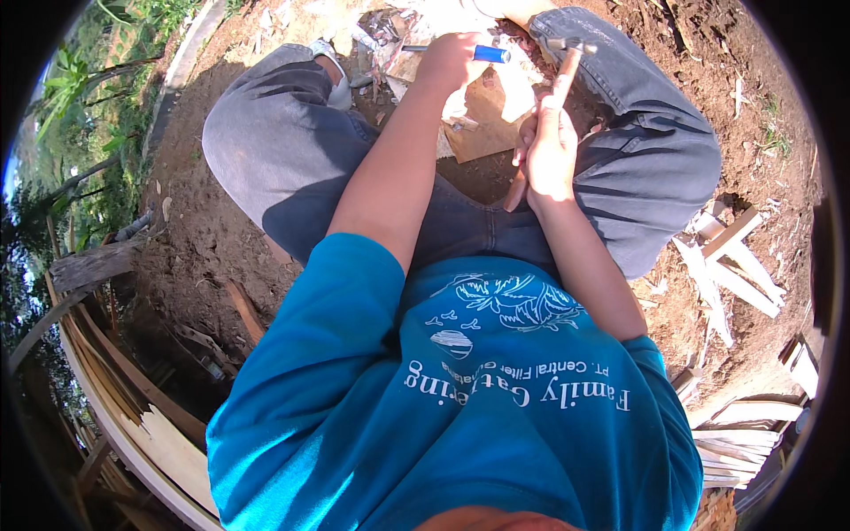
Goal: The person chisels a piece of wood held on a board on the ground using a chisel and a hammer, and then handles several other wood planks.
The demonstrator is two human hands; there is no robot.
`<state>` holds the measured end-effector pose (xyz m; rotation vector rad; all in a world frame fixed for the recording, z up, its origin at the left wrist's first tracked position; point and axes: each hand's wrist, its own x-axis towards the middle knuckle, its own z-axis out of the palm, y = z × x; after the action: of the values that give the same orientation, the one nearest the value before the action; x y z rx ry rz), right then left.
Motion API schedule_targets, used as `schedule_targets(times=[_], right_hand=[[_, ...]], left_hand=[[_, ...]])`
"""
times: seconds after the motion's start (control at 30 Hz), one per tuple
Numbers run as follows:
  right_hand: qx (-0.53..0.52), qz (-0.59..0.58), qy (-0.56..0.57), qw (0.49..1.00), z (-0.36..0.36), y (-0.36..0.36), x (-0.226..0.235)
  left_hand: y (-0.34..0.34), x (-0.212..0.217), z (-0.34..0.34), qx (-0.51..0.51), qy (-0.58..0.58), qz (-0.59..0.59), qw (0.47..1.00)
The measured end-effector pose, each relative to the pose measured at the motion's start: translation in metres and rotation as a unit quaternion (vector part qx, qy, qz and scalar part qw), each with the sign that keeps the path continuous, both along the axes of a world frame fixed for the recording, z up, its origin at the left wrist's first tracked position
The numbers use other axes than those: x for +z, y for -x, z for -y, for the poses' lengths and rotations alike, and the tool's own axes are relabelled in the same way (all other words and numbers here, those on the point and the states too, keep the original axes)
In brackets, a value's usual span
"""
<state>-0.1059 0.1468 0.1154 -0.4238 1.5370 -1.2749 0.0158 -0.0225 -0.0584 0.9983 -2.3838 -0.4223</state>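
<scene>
My left hand [453, 60] is closed around a tool with a blue handle [490, 54], held level over a pale wooden board [485, 113] between my knees. My right hand [551, 152] grips the wooden shaft of a hammer [567, 66]; its metal head sits just right of the blue handle's end. I am seated on bare soil with both legs in grey trousers spread to either side of the board. The tip of the blue-handled tool is hidden behind my left hand.
Wood chips and scraps [372, 44] litter the ground beyond the board. Split pale wood pieces [726, 261] lie to the right. Curved planks [142, 416] are stacked at lower left. Green plants [97, 80] and a concrete kerb [190, 40] lie at upper left.
</scene>
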Motion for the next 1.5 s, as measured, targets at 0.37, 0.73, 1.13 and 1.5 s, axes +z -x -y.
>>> schedule_targets(times=[0.37, 0.73, 1.13, 1.5], right_hand=[[0.031, 0.036, 0.008, 0.999, -0.001, -0.001, 0.008], [0.032, 0.069, 0.024, 0.997, -0.009, 0.001, 0.007], [0.009, 0.085, -0.046, 0.995, -0.012, 0.001, 0.005], [-0.019, 0.059, -0.079, 0.995, -0.008, -0.001, 0.01]], left_hand=[[-0.009, 0.038, 0.007, 0.132, -0.241, -0.093, 0.957], [-0.064, 0.038, 0.06, 0.299, -0.336, -0.374, 0.811], [0.026, 0.011, 0.0, -0.061, 0.012, -0.054, 0.997], [0.022, -0.037, 0.004, 0.001, -0.559, -0.431, 0.709]])
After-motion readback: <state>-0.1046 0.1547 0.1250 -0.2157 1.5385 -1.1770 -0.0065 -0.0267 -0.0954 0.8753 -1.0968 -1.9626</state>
